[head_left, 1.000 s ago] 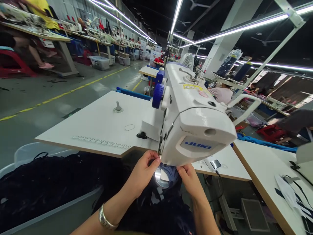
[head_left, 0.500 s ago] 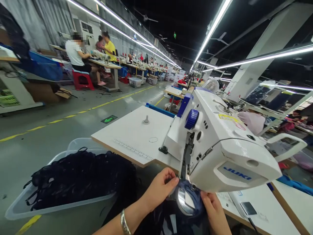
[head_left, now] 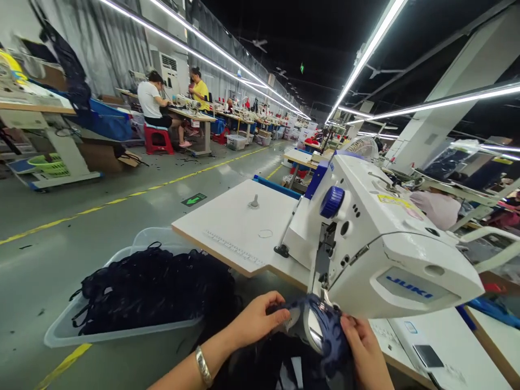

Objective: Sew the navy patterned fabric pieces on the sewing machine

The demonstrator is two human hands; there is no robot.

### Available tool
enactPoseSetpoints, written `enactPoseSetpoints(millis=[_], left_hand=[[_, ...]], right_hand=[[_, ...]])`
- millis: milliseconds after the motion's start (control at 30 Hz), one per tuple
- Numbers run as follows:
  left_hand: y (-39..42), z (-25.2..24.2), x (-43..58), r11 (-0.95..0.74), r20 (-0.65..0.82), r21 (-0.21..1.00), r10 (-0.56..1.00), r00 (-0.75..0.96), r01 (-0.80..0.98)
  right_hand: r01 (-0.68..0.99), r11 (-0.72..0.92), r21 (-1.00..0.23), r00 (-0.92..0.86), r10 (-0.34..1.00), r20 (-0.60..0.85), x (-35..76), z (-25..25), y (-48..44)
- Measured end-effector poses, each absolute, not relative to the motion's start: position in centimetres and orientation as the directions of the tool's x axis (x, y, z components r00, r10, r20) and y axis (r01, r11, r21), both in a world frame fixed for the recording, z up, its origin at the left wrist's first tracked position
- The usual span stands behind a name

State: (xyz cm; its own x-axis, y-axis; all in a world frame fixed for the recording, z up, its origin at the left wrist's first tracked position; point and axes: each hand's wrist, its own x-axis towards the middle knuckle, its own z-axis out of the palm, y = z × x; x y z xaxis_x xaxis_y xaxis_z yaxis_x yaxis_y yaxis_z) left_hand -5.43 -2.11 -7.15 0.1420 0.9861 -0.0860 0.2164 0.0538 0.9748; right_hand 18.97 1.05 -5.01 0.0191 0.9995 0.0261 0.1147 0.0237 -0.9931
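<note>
Navy lace fabric (head_left: pixel 335 333) lies under the needle area of a white JUKI sewing machine (head_left: pixel 402 260), over its shiny metal arm end (head_left: pixel 314 330). My left hand (head_left: pixel 262 319), with a silver bracelet on the wrist, pinches the fabric's left side between thumb and fingers. On the other side my right hand (head_left: pixel 361 341) grips the right edge, thumb and fingers closed, just below the machine head. Dark cloth hangs below both hands, and its lower part blends into shadow.
To the left, a clear plastic bin (head_left: pixel 122 336) on the floor holds dark navy garments (head_left: pixel 150 287). The white machine table (head_left: pixel 235 216) carries a small grey peg (head_left: pixel 254 201). Two co-workers (head_left: pixel 150 103) work at machines across the aisle.
The head view has turned left, so the surroundings sit further right. My left hand has drawn slightly away from the needle, and more lace shows spread by my right hand.
</note>
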Motion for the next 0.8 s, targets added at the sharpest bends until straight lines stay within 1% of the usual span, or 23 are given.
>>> enactPoseSetpoints(millis=[100,200,267,433,667,800], left_hand=[[-2.2,-7.6,-6.0,0.079,-0.127,0.959,0.978,0.163,0.271],[-1.9,-8.0,-6.6,0.126,-0.17,0.963,0.97,0.171,0.24],[-1.4,-8.2,-7.0,0.177,-0.214,0.95,0.969,0.125,0.257],[-0.8,-8.4,-7.6,0.203,-0.233,0.895,0.972,0.029,0.397],[-1.5,-8.1,-7.0,0.212,-0.254,0.886,0.966,0.05,0.412],[-2.1,-7.4,-6.7,0.196,-0.255,0.872,0.964,0.073,0.448]], right_hand=[[0.144,0.034,-0.989,-0.052,0.998,0.027,18.9,-4.4,1.0],[0.091,0.096,-0.991,-0.099,0.991,0.087,18.7,-4.2,1.3],[0.046,0.13,-0.99,-0.145,0.982,0.122,18.8,-4.4,1.7],[0.009,0.161,-0.987,-0.164,0.974,0.158,19.2,-4.7,2.1],[-0.009,0.129,-0.992,-0.157,0.979,0.129,19.4,-3.9,1.1],[-0.038,0.104,-0.994,-0.142,0.984,0.109,19.2,-3.6,0.2]])
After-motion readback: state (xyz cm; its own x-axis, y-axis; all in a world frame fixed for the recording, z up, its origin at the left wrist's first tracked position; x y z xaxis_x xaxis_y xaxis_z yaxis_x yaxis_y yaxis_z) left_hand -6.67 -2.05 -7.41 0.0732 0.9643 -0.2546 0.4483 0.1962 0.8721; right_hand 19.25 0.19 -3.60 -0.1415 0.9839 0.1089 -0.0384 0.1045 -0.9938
